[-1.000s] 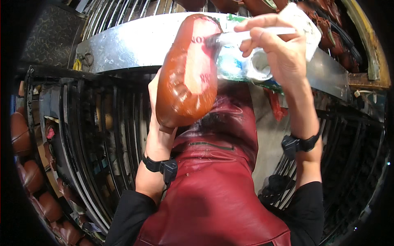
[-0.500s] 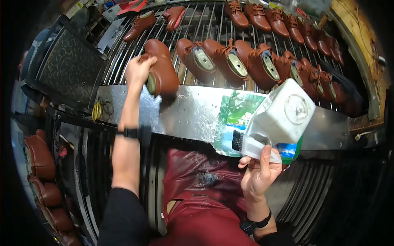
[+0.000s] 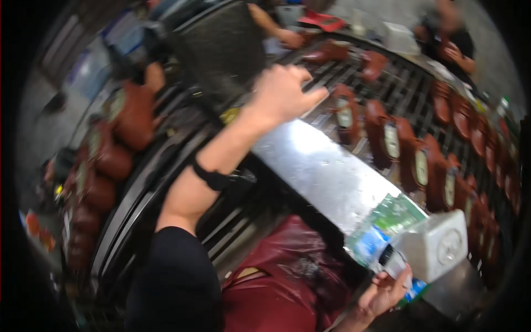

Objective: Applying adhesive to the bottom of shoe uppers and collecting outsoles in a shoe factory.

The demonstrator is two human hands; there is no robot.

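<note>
My left hand (image 3: 287,94) is in the air over the near left end of the metal rack, fingers spread and holding nothing. The closest shoe to it is a brown leather shoe (image 3: 345,113) with a pale green last inside, resting on the bars. At lower right, my right hand (image 3: 384,293) is closed on what looks like a flat brush (image 3: 395,263), with a translucent white handle and a black end. Beside that brush, a white plastic jug (image 3: 445,246) lies tilted on a green printed bag (image 3: 387,221). Motion blur softens the finer details.
A shiny metal sheet (image 3: 326,166) edges the rack. More brown shoes (image 3: 442,177) line the bars, and others (image 3: 105,160) stand on a rack at left. A dark chair back (image 3: 221,55) rises at upper left. Another person's hand (image 3: 290,39) and a person (image 3: 453,50) are beyond.
My view has swung left. The left hand has let go of the brown shoe, which rests on the bars, and has come away from it. My right hand still grips the brush.
</note>
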